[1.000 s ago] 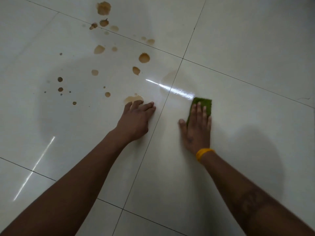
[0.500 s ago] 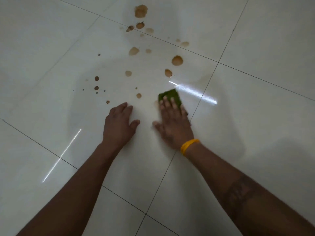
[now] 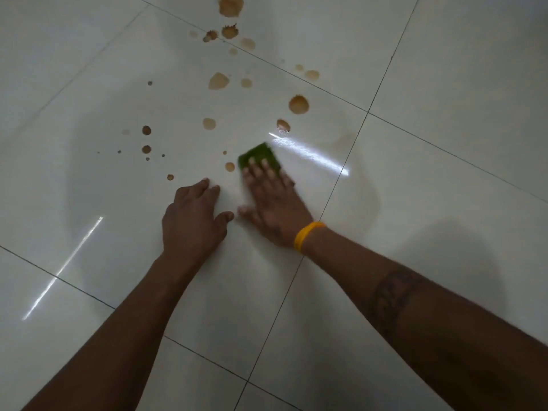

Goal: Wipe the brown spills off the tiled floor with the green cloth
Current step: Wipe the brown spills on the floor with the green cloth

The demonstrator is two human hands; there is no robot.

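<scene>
Just right of the nearest drop (image 3: 229, 166), my right hand (image 3: 274, 200) lies flat, fingers spread, pressing the cloth (image 3: 259, 159) to the floor (image 3: 444, 143). My left hand (image 3: 194, 219) rests open beside it. Pushing wet brown ahead could smear it thin across the tile. The cloth looks small, folded, mossy green, its edge blurred.

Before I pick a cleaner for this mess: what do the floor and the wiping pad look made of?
Floor: glossy glazed tile, likely ceramic or porcelain; it mirrors light streaks and has thin dark grout lines.
Green cloth: matte and fuzzy-looking, perhaps microfibre or a scrub pad; motion blur leaves that open. The right hand presses it flat.
</scene>
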